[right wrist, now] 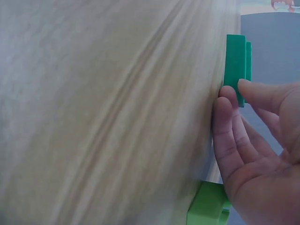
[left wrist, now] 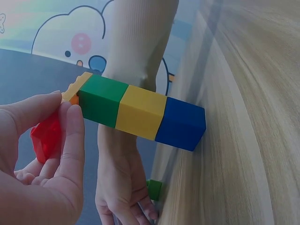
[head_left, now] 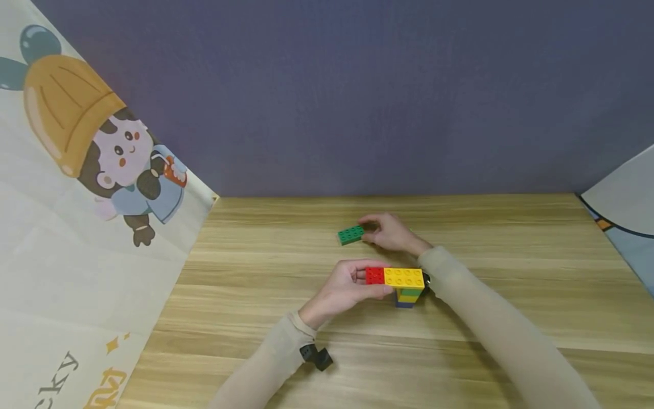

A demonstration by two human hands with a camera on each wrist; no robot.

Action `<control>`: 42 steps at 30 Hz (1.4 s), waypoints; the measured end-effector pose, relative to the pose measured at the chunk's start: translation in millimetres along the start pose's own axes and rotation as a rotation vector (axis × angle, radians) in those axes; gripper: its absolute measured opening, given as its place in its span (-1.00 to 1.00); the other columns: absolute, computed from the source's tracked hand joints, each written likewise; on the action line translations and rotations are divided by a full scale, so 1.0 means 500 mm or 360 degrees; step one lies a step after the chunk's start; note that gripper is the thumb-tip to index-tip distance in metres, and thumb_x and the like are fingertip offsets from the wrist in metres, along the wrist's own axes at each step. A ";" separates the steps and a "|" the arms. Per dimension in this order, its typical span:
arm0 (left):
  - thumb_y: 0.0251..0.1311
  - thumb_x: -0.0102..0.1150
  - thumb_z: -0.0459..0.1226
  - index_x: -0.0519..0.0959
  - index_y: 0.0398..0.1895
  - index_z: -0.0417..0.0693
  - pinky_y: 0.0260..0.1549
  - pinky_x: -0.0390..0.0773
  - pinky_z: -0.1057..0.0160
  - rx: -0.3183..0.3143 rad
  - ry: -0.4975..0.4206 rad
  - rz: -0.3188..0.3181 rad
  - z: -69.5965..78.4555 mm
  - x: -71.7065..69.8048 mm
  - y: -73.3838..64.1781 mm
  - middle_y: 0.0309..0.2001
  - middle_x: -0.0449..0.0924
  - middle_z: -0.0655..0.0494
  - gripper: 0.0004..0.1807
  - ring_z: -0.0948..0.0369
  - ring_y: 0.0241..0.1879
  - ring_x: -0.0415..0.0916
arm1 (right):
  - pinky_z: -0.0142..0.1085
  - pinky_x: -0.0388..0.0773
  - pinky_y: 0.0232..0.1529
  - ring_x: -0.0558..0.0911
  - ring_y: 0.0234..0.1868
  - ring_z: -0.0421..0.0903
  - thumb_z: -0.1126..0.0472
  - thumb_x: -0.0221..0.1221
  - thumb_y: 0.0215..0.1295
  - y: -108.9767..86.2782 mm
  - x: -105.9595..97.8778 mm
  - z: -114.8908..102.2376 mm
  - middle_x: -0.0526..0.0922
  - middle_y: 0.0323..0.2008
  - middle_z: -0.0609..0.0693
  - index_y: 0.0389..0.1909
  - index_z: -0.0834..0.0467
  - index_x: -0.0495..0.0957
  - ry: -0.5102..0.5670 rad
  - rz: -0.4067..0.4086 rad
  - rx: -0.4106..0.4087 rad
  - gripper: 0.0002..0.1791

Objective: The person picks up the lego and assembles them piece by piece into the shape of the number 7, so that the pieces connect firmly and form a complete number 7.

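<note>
A brick stack stands near the middle of the table, with a long yellow brick (head_left: 403, 277) on top. Under its right part come a green brick (left wrist: 103, 100), a yellow brick (left wrist: 141, 111) and a blue brick (left wrist: 181, 124) at the bottom. My left hand (head_left: 344, 289) pinches the stack's top left end, at a red brick (head_left: 374, 276) beside the top yellow one. Farther back, my right hand (head_left: 390, 233) holds the right end of a green eight-stud brick (head_left: 351, 234) between thumb and fingers. The brick lies low at the tabletop.
A light green brick (right wrist: 206, 204) sits by the right hand's heel, mostly hidden in the head view. The wooden table (head_left: 245, 255) meets a dark blue-grey panel (head_left: 327, 102) at the back. A printed cloth (head_left: 92, 272) hangs at left.
</note>
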State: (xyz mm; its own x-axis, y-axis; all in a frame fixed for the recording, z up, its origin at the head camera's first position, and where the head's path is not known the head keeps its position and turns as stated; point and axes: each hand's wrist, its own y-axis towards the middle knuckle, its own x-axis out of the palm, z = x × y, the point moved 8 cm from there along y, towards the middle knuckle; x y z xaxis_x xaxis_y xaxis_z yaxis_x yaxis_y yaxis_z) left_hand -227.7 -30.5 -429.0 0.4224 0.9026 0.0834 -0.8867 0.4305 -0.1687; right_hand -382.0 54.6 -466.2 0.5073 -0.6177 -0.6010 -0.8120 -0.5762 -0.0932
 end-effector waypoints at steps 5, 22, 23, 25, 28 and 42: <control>0.30 0.43 -0.42 0.65 0.31 -0.13 0.08 0.75 -0.13 0.0000 -0.0001 0.0013 -0.002 0.000 0.001 0.08 0.81 -0.10 -0.50 0.24 -0.13 0.77 | -0.39 0.58 -0.47 0.63 -0.51 -0.19 0.30 0.32 0.44 0.000 0.002 0.001 0.77 0.04 0.22 0.39 0.24 0.56 0.0005 -0.0008 -0.0013 -0.48; 0.29 0.45 -0.40 0.65 0.31 -0.09 0.10 0.75 -0.11 -0.0033 0.0005 0.0027 -0.001 0.001 -0.004 0.09 0.81 -0.07 -0.49 0.24 -0.12 0.77 | -0.37 0.63 -0.34 0.66 -0.35 -0.16 0.28 0.36 0.42 -0.001 0.003 0.005 0.68 0.27 0.23 0.34 0.20 0.61 -0.0007 0.0011 -0.0012 -0.52; 0.29 0.44 -0.40 0.65 0.32 -0.10 0.09 0.75 -0.10 -0.0032 0.0006 0.0025 -0.001 0.002 -0.004 0.09 0.81 -0.09 -0.49 0.25 -0.12 0.77 | -0.36 0.63 -0.34 0.66 -0.35 -0.16 0.27 0.36 0.42 0.000 0.002 0.006 0.68 0.28 0.23 0.33 0.19 0.62 -0.0014 0.0015 -0.0012 -0.52; 0.30 0.44 -0.40 0.63 0.33 -0.13 0.08 0.76 -0.07 -0.0027 0.0002 0.0019 0.001 0.002 -0.004 0.10 0.80 -0.12 -0.48 0.25 -0.13 0.77 | -0.35 0.64 -0.32 0.65 -0.35 -0.16 0.26 0.37 0.42 0.000 0.001 0.007 0.68 0.28 0.22 0.33 0.18 0.63 -0.0026 0.0020 -0.0011 -0.53; 0.31 0.43 -0.40 0.62 0.34 -0.16 0.05 0.78 0.02 -0.0019 -0.0011 0.0005 0.001 0.002 -0.003 0.10 0.79 -0.14 -0.48 0.27 -0.14 0.76 | -0.35 0.62 -0.34 0.64 -0.38 -0.16 0.26 0.37 0.42 -0.001 0.000 0.006 0.70 0.25 0.20 0.31 0.17 0.64 -0.0023 0.0026 -0.0001 -0.54; 0.28 0.44 -0.41 0.65 0.30 -0.13 0.02 0.79 0.02 -0.0014 -0.0018 0.0023 -0.001 -0.001 -0.001 0.07 0.81 -0.09 -0.50 0.25 -0.15 0.76 | -0.39 0.59 -0.36 0.63 -0.36 -0.15 0.25 0.37 0.42 -0.003 -0.001 0.003 0.75 0.10 0.19 0.25 0.19 0.66 -0.0029 0.0023 -0.0013 -0.59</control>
State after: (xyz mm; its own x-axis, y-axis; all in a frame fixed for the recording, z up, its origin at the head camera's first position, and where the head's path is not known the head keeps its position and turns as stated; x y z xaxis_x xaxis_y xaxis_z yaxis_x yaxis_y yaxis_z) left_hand -227.2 -31.0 -429.6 0.4071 0.9087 0.0919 -0.8911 0.4172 -0.1784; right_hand -381.3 56.5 -466.8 0.4901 -0.6161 -0.6166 -0.8168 -0.5716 -0.0781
